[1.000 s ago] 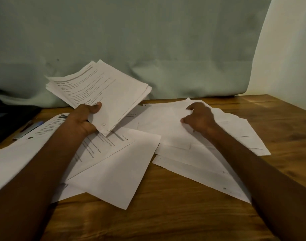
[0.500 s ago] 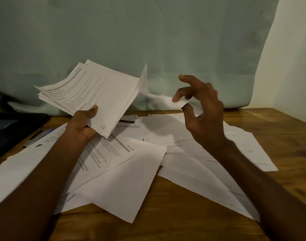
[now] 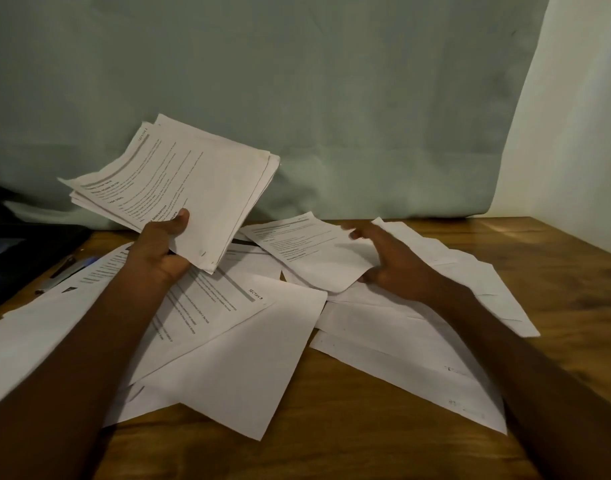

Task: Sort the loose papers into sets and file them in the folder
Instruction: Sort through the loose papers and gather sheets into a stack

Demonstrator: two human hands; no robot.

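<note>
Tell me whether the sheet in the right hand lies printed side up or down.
Printed side up: the sheet in the right hand shows text lines.

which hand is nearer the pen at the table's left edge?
Left. The left hand holds the paper stack up just right of the pen; the right hand is across the table on a printed sheet.
</note>
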